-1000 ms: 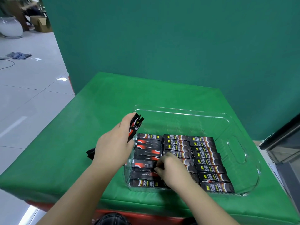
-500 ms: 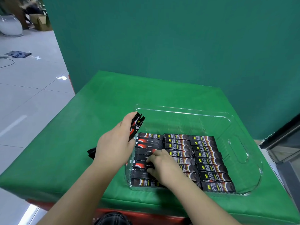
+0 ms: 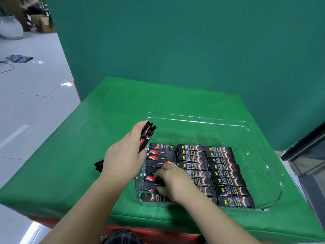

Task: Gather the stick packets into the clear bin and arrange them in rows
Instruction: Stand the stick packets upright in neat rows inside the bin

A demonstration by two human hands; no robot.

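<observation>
A clear bin (image 3: 260,162) sits on the green table (image 3: 73,155). Inside it, dark stick packets (image 3: 223,166) lie in three rows, filling the near half. My left hand (image 3: 123,155) grips a bundle of packets (image 3: 146,134) just outside the bin's left wall, their ends sticking out above and below my fist. My right hand (image 3: 172,180) is inside the bin over the left row, its fingers curled and pinching a packet (image 3: 151,184) there.
The far half of the bin holds no packets. A green backdrop (image 3: 193,50) rises behind the table. A dark cabinet edge (image 3: 306,155) stands at the right. White tiled floor (image 3: 26,103) lies to the left, beyond the table's edge.
My right hand has slid slightly toward me along the left row and its fingers now curl on a packet. My left hand has stayed in place with its bundle.
</observation>
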